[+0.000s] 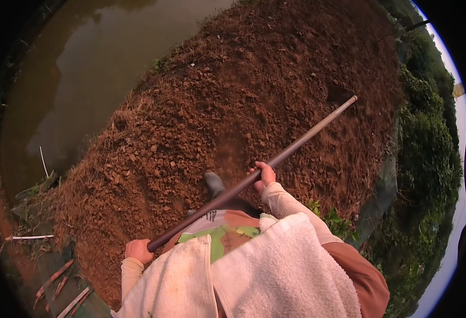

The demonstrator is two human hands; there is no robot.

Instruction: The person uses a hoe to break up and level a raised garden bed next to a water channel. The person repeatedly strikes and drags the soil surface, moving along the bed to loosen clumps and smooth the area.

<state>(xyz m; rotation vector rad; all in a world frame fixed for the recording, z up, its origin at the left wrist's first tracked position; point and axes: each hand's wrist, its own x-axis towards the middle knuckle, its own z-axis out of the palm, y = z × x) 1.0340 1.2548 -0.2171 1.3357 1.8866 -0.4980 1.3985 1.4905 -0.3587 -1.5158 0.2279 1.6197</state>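
Observation:
A long-handled hoe point(296, 144) crosses in front of me, its brown handle slanting from lower left to upper right. My left hand point(139, 250) is closed around the near end of the handle. Further up, about mid-handle, my right hand point(264, 175) grips it with the fingers wrapped round. The dark blade point(339, 94) lies at the far end against reddish-brown soil point(225, 119), partly blending into it. A white towel point(280, 270) hangs down over my front, and one grey boot point(214, 183) shows on the loose clods below the handle.
Murky water point(105, 59) borders the soil bank on the upper left. Green bushes point(424, 159) and dark netting point(380, 198) run along the right side. Wooden sticks point(56, 278) and a white pole point(73, 303) lie at the lower left. A leafy plant point(336, 223) stands near my right forearm.

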